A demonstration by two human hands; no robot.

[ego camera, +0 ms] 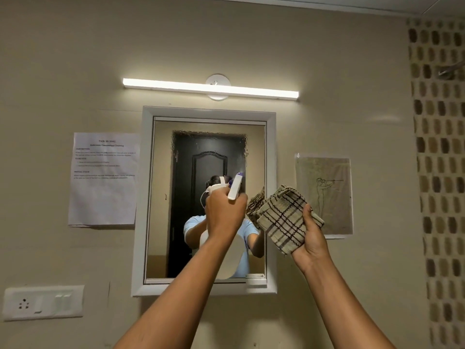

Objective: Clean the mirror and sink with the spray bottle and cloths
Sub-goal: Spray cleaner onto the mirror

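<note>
A white-framed mirror (161,197) hangs on the beige wall straight ahead, with droplets along the upper part of its glass. My left hand (224,215) is raised in front of it and grips a white spray bottle (235,188) whose purple nozzle points at the glass. My right hand (312,235) is held up at the mirror's right edge, closed on a folded beige checked cloth (281,220). The bottle's body shows below my left wrist. The sink is out of view.
A lit tube light (211,88) runs above the mirror. A printed sheet (104,180) is taped to the left, a line drawing (324,195) to the right. A switch and socket plate (42,302) sits low left. Mosaic tiles (440,147) cover the far right wall.
</note>
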